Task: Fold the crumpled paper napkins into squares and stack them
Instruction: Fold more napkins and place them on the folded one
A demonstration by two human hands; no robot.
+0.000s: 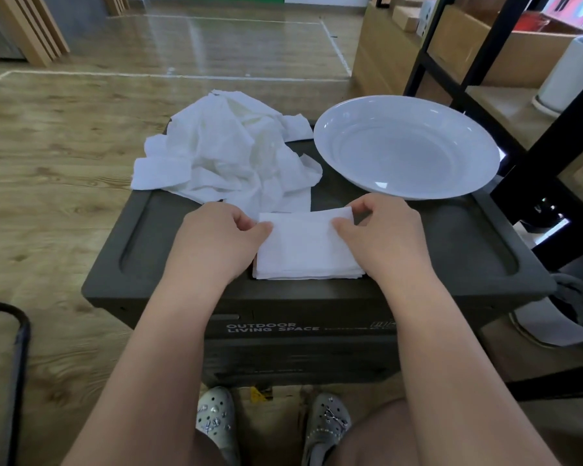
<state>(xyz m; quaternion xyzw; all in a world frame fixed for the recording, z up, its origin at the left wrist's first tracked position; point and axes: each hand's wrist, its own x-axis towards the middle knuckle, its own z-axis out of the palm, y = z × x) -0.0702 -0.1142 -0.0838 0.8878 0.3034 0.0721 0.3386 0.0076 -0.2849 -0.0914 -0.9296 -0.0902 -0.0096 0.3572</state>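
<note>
— Dark plastic, that storage box (pixel 317 317); its lid serves as the counter (pixel 451 243), low and right in front of the seated person, I'd judge so both arms reach everything without leaning.

— And the white plate (pixel 406 146)?

— Far right on the lid, empty. Perhaps meant for the finished squares, though that is only a guess.

— The crumpled napkins (pixel 226 153)?

— Heaped far left, one loose pile spilling past the lid's far edge. How many sheets I cannot count; they tangle together.

— The folded stack (pixel 305 250)?

— Near middle, at the lid's near edge, between the two hands. The layers show only as thin lines along its near side, too fine to number.

— The hands?

— The left hand (pixel 221 237) presses the stack's left edge, fingers curled under so I cannot tell whether it pinches or only steadies. The right hand (pixel 382 230) pinches the far right corner of the top sheet between thumb and forefinger, narrow, seemingly to square it with the layers below.

— Anything cut off?

— The shelving (pixel 485 62) at far right runs out of view.
</note>
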